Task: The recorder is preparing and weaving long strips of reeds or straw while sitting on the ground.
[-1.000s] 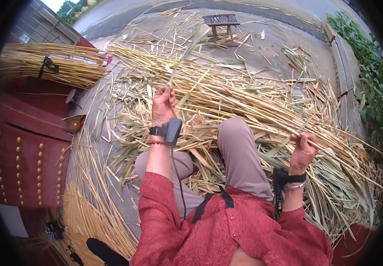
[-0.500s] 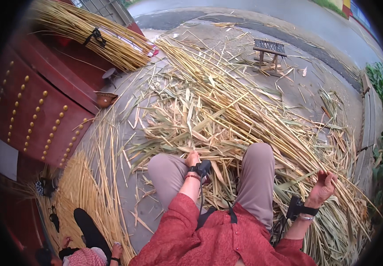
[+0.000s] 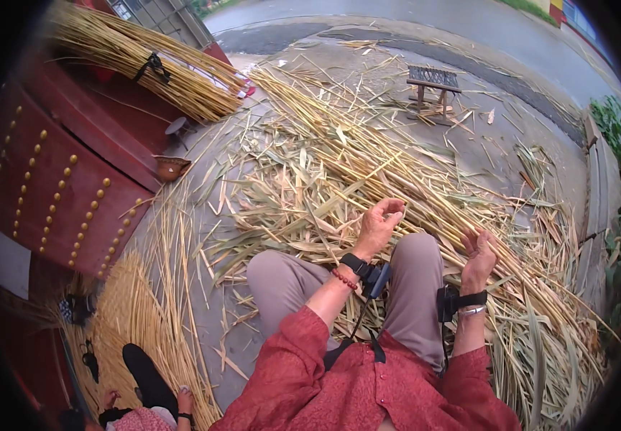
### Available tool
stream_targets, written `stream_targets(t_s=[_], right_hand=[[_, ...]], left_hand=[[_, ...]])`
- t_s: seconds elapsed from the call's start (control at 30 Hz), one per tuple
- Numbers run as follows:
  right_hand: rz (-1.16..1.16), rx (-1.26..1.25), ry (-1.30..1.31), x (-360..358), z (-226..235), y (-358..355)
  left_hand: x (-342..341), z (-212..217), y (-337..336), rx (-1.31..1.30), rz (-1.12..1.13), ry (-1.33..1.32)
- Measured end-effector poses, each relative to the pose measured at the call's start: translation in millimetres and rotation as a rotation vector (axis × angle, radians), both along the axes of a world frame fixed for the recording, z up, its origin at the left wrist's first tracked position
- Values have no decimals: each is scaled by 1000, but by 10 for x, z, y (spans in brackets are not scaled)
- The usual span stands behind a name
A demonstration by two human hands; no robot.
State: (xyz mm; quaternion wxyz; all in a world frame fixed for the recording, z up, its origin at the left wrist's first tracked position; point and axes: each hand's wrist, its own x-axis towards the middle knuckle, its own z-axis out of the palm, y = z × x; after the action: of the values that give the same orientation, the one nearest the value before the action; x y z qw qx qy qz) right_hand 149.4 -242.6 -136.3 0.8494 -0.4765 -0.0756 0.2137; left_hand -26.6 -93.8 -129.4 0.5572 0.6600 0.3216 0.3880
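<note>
Yellow stalks [image 3: 389, 179] before my bent knees [image 3: 418, 260]
My left hand [image 3: 378, 228] and right hand [image 3: 479, 258] curl close by; I cannot tell whether either one grips a stalk.

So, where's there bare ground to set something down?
Mostly bare pavement lies between the small stool and the grey ledge, with a few scraps. A narrow strip runs between the left knee and the thin reeds. It's crowded around the left hand and right hand, with stalks and leaves.
</note>
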Motion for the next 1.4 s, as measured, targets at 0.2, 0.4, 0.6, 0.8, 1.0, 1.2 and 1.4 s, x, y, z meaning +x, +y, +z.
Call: stream_targets(t_s=[0.2, 0.4, 0.6, 0.8, 1.0, 1.2, 1.4], right_hand=[[50, 62, 29, 64, -13, -51], [143, 113, -19, -24, 223, 127], [193, 16, -123, -48, 299, -15], [236, 20, -148, -81, 355, -68], [87, -5, -230, -115, 427, -209], [-98, 89, -308, 85, 468, -798], [-55, 192, -341, 92, 511, -781]], left_hand=[[447, 475, -92, 59, -398, 57], [497, 674, 40, 257, -372, 182], [751, 709, -152, 575, -337, 284], [941, 640, -283, 823, -416, 371], [1029, 671, -173, 919, -373, 390], [1065, 624, 73, 961, -315, 501], [1030, 686, 203, 911, -307, 668]])
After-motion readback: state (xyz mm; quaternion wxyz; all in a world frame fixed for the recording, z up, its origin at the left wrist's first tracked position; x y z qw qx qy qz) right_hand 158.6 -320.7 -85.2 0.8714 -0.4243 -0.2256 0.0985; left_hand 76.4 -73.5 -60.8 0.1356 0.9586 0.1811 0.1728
